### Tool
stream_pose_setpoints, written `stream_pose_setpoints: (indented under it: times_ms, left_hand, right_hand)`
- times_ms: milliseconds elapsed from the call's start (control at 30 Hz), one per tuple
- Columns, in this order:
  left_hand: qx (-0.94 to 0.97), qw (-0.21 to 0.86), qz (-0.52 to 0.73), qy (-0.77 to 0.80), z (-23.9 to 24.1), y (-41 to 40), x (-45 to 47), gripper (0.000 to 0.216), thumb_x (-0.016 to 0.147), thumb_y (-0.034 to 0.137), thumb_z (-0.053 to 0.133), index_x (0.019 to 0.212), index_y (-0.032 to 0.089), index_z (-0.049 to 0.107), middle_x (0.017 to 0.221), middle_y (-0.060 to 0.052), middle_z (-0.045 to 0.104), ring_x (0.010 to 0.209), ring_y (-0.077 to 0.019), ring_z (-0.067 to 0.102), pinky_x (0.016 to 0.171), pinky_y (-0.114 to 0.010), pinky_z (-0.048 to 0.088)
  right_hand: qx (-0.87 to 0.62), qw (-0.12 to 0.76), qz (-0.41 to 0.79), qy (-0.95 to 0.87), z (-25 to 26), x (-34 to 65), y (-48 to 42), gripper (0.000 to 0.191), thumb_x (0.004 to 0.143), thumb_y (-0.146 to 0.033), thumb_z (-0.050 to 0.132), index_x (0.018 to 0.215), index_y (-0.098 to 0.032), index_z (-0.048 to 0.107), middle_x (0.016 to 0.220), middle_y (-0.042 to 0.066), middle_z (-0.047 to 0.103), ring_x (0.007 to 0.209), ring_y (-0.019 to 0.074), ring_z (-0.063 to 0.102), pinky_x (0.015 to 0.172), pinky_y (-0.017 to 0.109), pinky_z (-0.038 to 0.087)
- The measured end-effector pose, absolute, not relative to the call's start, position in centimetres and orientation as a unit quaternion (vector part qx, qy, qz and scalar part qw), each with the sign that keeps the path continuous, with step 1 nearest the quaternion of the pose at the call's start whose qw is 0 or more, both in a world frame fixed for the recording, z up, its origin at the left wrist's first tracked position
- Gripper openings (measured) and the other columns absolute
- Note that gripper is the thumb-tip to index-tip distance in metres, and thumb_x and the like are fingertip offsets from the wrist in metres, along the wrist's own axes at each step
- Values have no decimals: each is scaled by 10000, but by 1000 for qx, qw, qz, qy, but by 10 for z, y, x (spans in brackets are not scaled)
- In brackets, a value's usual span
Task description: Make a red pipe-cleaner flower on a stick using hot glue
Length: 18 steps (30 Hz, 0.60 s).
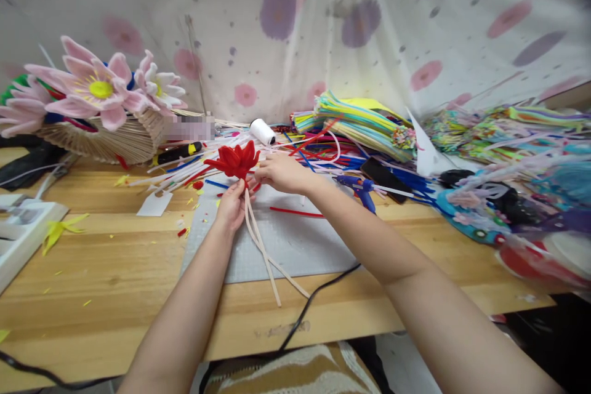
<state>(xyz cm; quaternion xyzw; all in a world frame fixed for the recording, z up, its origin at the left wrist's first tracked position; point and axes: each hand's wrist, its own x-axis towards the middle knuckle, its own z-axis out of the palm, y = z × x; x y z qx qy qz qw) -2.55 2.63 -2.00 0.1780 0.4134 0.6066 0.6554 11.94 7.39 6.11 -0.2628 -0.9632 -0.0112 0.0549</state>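
A red pipe-cleaner flower (234, 160) with pointed petals stands upright above a grey cutting mat (295, 252). Two pale pipe-cleaner stems (259, 240) hang from its base and cross lower down. My left hand (232, 204) is closed around the base of the flower, where the stems begin. Close at its right side, my right hand (281, 172) has its fingers bent toward the petals and flower base. Its fingertips are partly hidden, so what they pinch, if anything, does not show. A red pipe cleaner (296, 212) lies on the mat beneath my right forearm.
A blue glue gun (357, 188) and a dark phone (385, 178) lie to the right. Bundled pipe cleaners (364, 126) line the back. Pink flowers (99, 89) stand in a fan-like basket (111, 138) at left. A black cable (314, 295) crosses the table's front edge.
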Motion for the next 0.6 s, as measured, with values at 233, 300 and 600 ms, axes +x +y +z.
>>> stream_pose_setpoints:
  times_ms: [233, 300, 600]
  left_hand:
    - [157, 690, 576, 409, -18, 25, -30, 123, 794, 100, 516, 835, 100, 632, 766, -39, 667, 585, -93, 621, 505, -208, 522]
    - [145, 683, 578, 423, -17, 25, -30, 88, 770, 84, 545, 789, 98, 630, 673, -23, 648, 522, -80, 599, 482, -192, 513]
    - [118, 686, 580, 423, -16, 26, -28, 74, 754, 66, 559, 717, 97, 614, 625, -30, 647, 520, -96, 610, 471, -184, 508]
  right_hand:
    - [-245, -3, 19, -969, 60, 126, 75, 185, 719, -92, 524, 751, -184, 682, 768, 67, 640, 853, 184, 458, 805, 328, 245]
    - [-243, 2, 11, -970, 57, 127, 76, 177, 716, -96, 530, 738, -182, 684, 767, 72, 637, 871, 186, 455, 841, 342, 234]
    - [-285, 138, 5, -949, 33, 142, 76, 245, 743, -91, 511, 928, -167, 653, 963, 83, 625, 1002, 201, 442, 915, 350, 293]
